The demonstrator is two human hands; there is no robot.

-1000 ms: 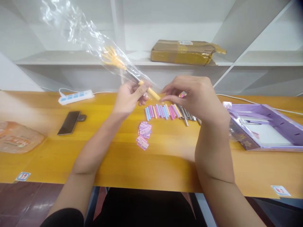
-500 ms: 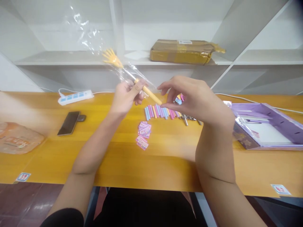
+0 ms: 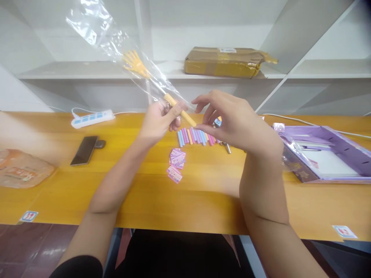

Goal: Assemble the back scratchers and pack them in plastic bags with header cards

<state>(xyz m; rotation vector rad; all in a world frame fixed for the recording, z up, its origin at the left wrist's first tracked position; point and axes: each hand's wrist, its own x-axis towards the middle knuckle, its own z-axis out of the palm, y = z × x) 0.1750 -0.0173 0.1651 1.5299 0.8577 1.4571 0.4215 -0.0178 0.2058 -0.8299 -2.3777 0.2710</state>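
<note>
Left hand (image 3: pixel 162 119) is closed around the yellow handle of a hand-shaped stick (image 3: pixel 169 99) held in the air above the counter (image 3: pixel 179 206). Its long axis slants from lower right to upper left, the splayed yellow prongs pointing up and away toward the shelf (image 3: pixel 327 70). Right hand (image 3: pixel 232 120) is partly open, fingers curved, thumb tip at the handle's lower end; whether they touch cannot be told. Clear, crinkled, glossy film (image 3: pixel 91 29) surrounds the stick, whose slim shaft meets a smooth cylindrical handle.
</note>
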